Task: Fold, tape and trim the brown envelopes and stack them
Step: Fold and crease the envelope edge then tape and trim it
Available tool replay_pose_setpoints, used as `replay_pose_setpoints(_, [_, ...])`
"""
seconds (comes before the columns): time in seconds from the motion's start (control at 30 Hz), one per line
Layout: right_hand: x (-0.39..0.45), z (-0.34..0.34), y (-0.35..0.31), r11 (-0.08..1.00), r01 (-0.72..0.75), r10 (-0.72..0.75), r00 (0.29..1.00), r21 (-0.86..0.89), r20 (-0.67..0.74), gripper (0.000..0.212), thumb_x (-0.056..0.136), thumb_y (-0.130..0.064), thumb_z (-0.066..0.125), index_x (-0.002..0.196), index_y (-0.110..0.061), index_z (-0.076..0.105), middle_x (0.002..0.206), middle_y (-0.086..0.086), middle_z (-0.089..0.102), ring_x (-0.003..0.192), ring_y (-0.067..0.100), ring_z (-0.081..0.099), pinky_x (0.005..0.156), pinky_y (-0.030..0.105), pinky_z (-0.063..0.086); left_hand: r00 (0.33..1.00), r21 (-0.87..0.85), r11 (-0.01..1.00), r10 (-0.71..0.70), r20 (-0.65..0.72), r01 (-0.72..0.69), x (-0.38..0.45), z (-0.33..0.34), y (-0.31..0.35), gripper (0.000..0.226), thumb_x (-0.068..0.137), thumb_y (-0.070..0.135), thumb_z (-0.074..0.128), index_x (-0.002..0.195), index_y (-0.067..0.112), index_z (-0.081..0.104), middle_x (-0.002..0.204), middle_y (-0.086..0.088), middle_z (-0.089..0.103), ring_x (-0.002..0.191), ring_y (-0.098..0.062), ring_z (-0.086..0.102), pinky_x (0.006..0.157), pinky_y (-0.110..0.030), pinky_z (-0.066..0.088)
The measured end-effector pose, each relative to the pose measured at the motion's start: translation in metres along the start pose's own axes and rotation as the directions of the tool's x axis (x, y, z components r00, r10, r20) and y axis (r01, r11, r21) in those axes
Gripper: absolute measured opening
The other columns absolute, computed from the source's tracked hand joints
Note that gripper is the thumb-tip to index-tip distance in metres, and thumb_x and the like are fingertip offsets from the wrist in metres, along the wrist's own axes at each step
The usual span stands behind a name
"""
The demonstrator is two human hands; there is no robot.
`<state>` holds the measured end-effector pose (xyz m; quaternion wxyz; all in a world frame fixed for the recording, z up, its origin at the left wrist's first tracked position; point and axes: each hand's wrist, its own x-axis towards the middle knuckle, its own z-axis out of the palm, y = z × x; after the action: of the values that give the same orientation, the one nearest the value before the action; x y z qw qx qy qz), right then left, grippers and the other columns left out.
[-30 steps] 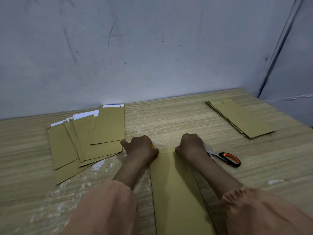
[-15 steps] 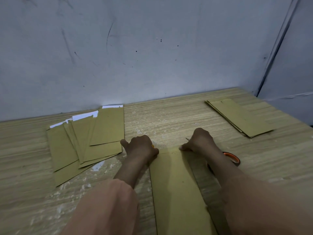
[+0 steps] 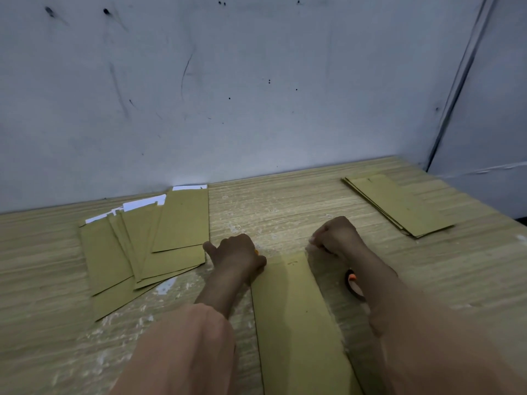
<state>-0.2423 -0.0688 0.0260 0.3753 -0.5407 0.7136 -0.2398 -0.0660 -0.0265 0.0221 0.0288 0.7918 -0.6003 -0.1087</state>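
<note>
- Brown envelope (image 3: 296,317) lies flat on the counter (image 3: 285,212), long and narrow, running from the near edge of view up to between the two hands; plain face up, with a small faint mark near its far end.
- Left hand (image 3: 236,253) sits at the envelope's far-left corner, fingers curled under, thumb sticking out to the left; a sliver of orange peeks out at the knuckles, and I cannot tell what it is or whether the hand is holding it.
- Right hand (image 3: 336,235) is just beyond the far-right corner, fingers curled; whether they pinch anything cannot be told from here.
- Scissors (image 3: 353,283) with an orange-and-black handle lie on the counter right of the envelope, mostly hidden under the right forearm.
- Far left, a loose fanned pile of brown envelopes (image 3: 148,246) overlaps itself, white strips showing at the far ends near the wall (image 3: 256,81).
- Far right, a neater stack of envelopes (image 3: 399,205) lies angled, well apart from the hands.
- Counter surface is pale wood grain, with whitish scuffs around the left forearm.
</note>
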Motion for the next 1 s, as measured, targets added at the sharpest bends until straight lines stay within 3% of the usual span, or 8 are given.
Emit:
replay_pose_setpoints(0.1, [-0.017, 0.008, -0.008, 0.983, 0.185, -0.184, 0.981, -0.001, -0.056, 0.013, 0.084, -0.008, 0.068, 0.092, 0.002, 0.070, 0.092, 0.008, 0.068, 0.086, 0.017, 0.060, 0.070, 0.024, 0.042, 1.000, -0.009, 1.000, -0.007, 0.009, 0.007, 0.001, 0.001, 0.000, 0.020, 0.082, 0.040, 0.059, 0.089, 0.022, 0.056, 0.071, 0.006, 0.048, 0.081, -0.019, 0.048, 0.100, -0.044, 0.020])
replay_pose_setpoints(0.17, [-0.026, 0.018, -0.015, 0.959, 0.284, -0.283, 0.958, 0.006, -0.054, 0.010, 0.085, -0.010, 0.067, 0.091, -0.002, 0.070, 0.097, 0.008, 0.068, 0.091, 0.019, 0.061, 0.073, 0.025, 0.043, 1.000, -0.009, 1.000, -0.010, 0.009, 0.010, 0.000, 0.002, 0.001, 0.021, 0.082, 0.039, 0.058, 0.091, 0.021, 0.060, 0.072, 0.006, 0.050, 0.082, -0.019, 0.049, 0.099, -0.045, 0.020])
replay_pose_setpoints(0.23, [-0.030, 0.030, -0.021, 0.937, 0.348, -0.348, 0.937, -0.001, 0.037, 0.012, 0.085, -0.010, 0.067, 0.093, -0.002, 0.070, 0.098, 0.009, 0.069, 0.089, 0.017, 0.061, 0.074, 0.025, 0.045, 1.000, -0.008, 1.000, -0.015, 0.010, 0.015, 0.000, 0.003, 0.000, 0.024, 0.082, 0.040, 0.057, 0.095, 0.021, 0.062, 0.078, 0.005, 0.054, 0.090, -0.020, 0.054, 0.100, -0.046, 0.020])
replay_pose_setpoints(0.4, [-0.029, 0.054, -0.012, 0.943, 0.332, -0.329, 0.926, 0.010, 0.183, 0.013, 0.084, -0.013, 0.069, 0.094, -0.004, 0.071, 0.097, 0.009, 0.070, 0.090, 0.017, 0.062, 0.081, 0.028, 0.050, 0.999, 0.007, 1.000, 0.023, 0.028, -0.024, -0.003, 0.002, -0.003, 0.027, 0.085, 0.045, 0.054, 0.099, 0.024, 0.062, 0.086, 0.003, 0.052, 0.105, -0.022, 0.053, 0.104, -0.047, 0.021])
replay_pose_setpoints(0.57, [-0.026, 0.054, -0.009, 0.941, 0.338, -0.331, 0.919, 0.004, 0.214, 0.010, 0.079, -0.017, 0.075, 0.074, -0.015, 0.067, 0.072, -0.004, 0.061, 0.079, 0.012, 0.058, 0.068, 0.023, 0.043, 0.991, -0.054, 0.992, 0.116, 0.069, -0.112, 0.001, 0.000, -0.014, 0.038, 0.089, 0.054, 0.046, 0.085, 0.021, 0.063, 0.085, 0.003, 0.057, 0.094, -0.020, 0.053, 0.096, -0.043, 0.022])
replay_pose_setpoints(0.7, [-0.025, 0.053, -0.012, 0.955, 0.296, -0.286, 0.929, -0.008, 0.237, 0.020, 0.077, -0.016, 0.077, 0.066, -0.021, 0.061, 0.073, -0.002, 0.063, 0.077, 0.012, 0.060, 0.072, 0.026, 0.050, 0.988, -0.078, 0.987, 0.143, 0.066, -0.138, 0.002, 0.000, -0.017, 0.042, 0.092, 0.048, 0.036, 0.063, 0.020, 0.050, 0.069, 0.003, 0.052, 0.080, -0.018, 0.049, 0.091, -0.042, 0.022])
replay_pose_setpoints(0.87, [-0.024, 0.051, -0.017, 0.960, 0.279, -0.264, 0.928, -0.021, 0.262, 0.020, 0.075, -0.014, 0.078, 0.063, -0.019, 0.063, 0.067, -0.004, 0.062, 0.066, 0.006, 0.057, 0.063, 0.020, 0.049, 0.991, 0.061, 0.997, 0.041, 0.128, -0.049, 0.008, -0.005, -0.013, 0.044, 0.087, 0.056, 0.041, 0.062, 0.021, 0.044, 0.068, 0.005, 0.046, 0.079, -0.018, 0.046, 0.098, -0.046, 0.023])
replay_pose_setpoints(1.0, [-0.023, 0.053, -0.019, 0.962, 0.269, -0.250, 0.933, -0.040, 0.259, 0.020, 0.074, -0.015, 0.079, 0.062, -0.018, 0.063, 0.067, -0.003, 0.062, 0.063, 0.004, 0.056, 0.056, 0.016, 0.044, 0.986, 0.062, 0.997, -0.047, 0.160, 0.038, 0.012, -0.004, -0.012, 0.038, 0.085, 0.054, 0.043, 0.068, 0.020, 0.047, 0.072, 0.004, 0.047, 0.073, -0.016, 0.044, 0.097, -0.047, 0.022])
